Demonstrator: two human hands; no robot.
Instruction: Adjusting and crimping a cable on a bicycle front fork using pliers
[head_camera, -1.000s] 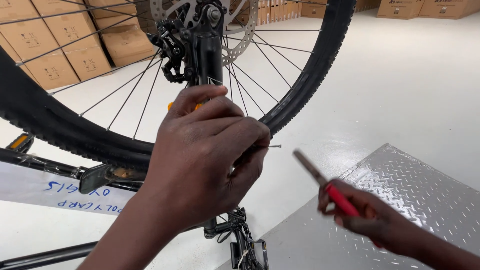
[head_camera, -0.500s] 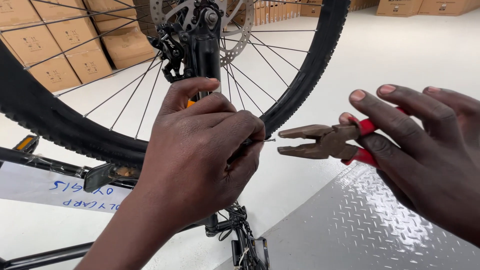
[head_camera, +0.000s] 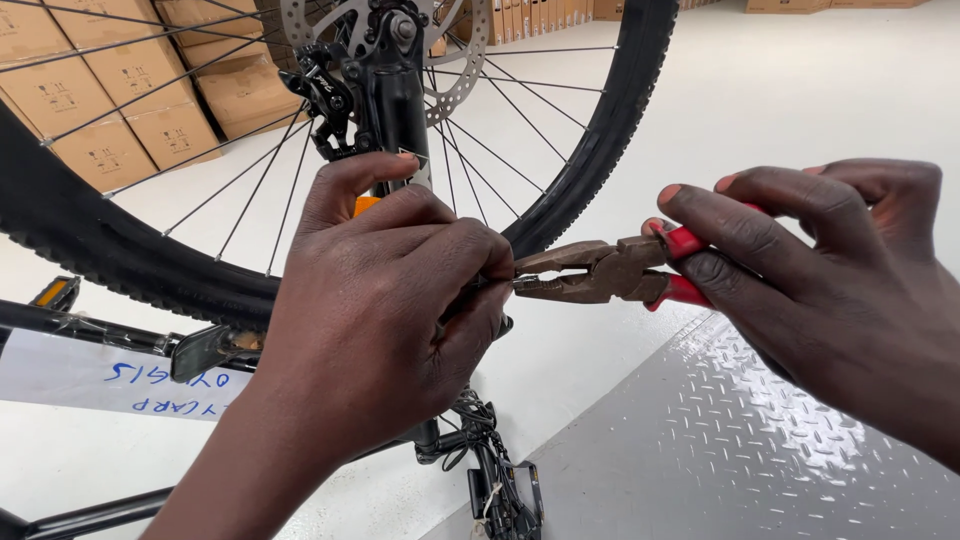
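Left hand (head_camera: 390, 300): you're pinching a thin cable end, fingers closed tight.
Right hand (head_camera: 830, 290): you're gripping the pliers (head_camera: 600, 272), jaws nearly shut at the cable tip.

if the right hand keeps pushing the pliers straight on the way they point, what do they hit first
Most likely the left hand. The right hand aims the pliers leftward, and their tips sit right at the left fingers, where a thin cable end seems pinched. Depth is hard to judge, but nothing else lies between.
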